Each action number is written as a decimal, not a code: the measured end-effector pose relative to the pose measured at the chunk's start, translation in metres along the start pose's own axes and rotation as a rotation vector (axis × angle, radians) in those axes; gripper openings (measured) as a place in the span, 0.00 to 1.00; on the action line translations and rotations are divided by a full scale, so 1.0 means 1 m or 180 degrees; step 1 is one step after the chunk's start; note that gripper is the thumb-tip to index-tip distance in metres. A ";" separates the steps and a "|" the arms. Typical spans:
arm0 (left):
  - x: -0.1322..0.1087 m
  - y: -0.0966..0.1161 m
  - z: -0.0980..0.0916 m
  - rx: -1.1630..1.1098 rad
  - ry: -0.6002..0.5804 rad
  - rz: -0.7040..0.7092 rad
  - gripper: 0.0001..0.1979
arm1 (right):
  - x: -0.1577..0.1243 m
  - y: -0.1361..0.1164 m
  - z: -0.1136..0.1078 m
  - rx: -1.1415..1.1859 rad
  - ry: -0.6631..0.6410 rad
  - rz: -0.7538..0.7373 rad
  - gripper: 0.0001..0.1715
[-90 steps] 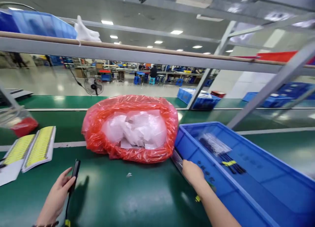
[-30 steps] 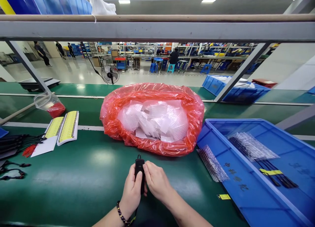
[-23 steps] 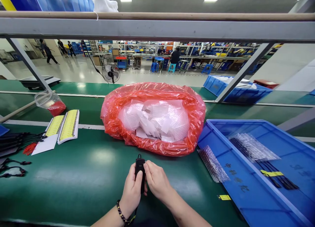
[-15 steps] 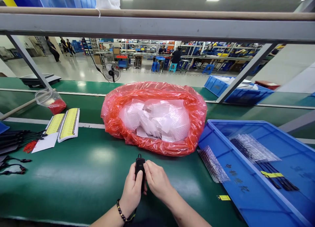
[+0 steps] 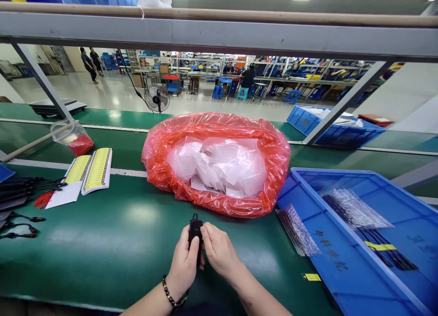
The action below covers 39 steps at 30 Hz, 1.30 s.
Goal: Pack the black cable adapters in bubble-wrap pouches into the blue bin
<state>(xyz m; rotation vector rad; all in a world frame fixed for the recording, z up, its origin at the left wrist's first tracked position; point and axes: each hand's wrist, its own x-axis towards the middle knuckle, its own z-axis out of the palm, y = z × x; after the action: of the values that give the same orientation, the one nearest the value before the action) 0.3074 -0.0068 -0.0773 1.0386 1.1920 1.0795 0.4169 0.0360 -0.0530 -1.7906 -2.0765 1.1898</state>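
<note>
A small black box-shaped device [image 5: 196,230] with a short loop at its top stands upright between my hands, over the near part of the green bench. My left hand [image 5: 185,260] is wrapped round it, the thumb lying along its front. At the device's right edge, my right hand [image 5: 221,250] is closed in a pinch; whatever its fingertips hold there is hidden. A dark cable seems to hang below, near the left wrist with its bead bracelet [image 5: 168,292]. Just beyond my hands lies an open red plastic bag [image 5: 219,206] filled with bubble-wrap pouches [image 5: 219,163].
At the right stands a blue bin [image 5: 345,243] holding bubble-wrapped parts and black cables [image 5: 393,252]. A bubble-wrap pack [image 5: 297,229] leans by it, near a yellow label [image 5: 312,277]. Leftward are yellow label sheets [image 5: 97,171] and black cabled devices [image 5: 23,192]. A metal frame [image 5: 219,33] crosses above.
The view has shifted slightly, and the people walking in the far left background have moved. Both hands keep nearly the same hold on the black device.
</note>
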 end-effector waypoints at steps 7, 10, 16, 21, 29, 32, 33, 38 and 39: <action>0.000 -0.001 -0.001 0.0060 0.0000 0.0059 0.24 | 0.000 0.001 -0.002 -0.0041 0.0004 -0.0049 0.36; 0.001 -0.002 -0.002 0.0086 -0.0026 0.0079 0.25 | 0.001 0.003 -0.002 -0.0030 0.0011 -0.0074 0.37; 0.002 -0.003 -0.001 0.0181 -0.0031 0.0108 0.24 | 0.004 0.002 -0.001 -0.0130 0.0067 -0.0126 0.37; 0.005 -0.004 -0.008 -0.0084 0.0017 -0.0050 0.23 | -0.002 -0.001 -0.013 -0.0362 -0.0172 -0.0533 0.40; 0.008 0.001 -0.017 -0.0913 0.0093 -0.0380 0.20 | 0.057 0.025 -0.003 -0.1414 -0.0309 0.0467 0.32; 0.008 0.002 -0.018 -0.0940 0.0089 -0.0382 0.20 | 0.070 0.032 0.009 -0.1439 -0.0168 0.0630 0.29; 0.008 0.002 -0.019 -0.0925 0.0101 -0.0380 0.21 | 0.070 0.032 0.011 -0.1409 -0.0056 0.0662 0.29; 0.013 0.003 -0.026 -0.1050 0.0087 -0.0477 0.22 | 0.055 0.031 -0.012 -0.1043 0.0683 0.0571 0.26; 0.013 0.004 -0.026 -0.1076 0.0077 -0.0484 0.21 | 0.053 0.031 -0.021 -0.0967 0.0842 0.0565 0.27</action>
<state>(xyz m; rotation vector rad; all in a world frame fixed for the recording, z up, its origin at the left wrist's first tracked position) 0.2820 0.0082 -0.0785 0.6654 1.0446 1.1283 0.4387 0.0924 -0.0783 -2.1673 -2.0623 0.6473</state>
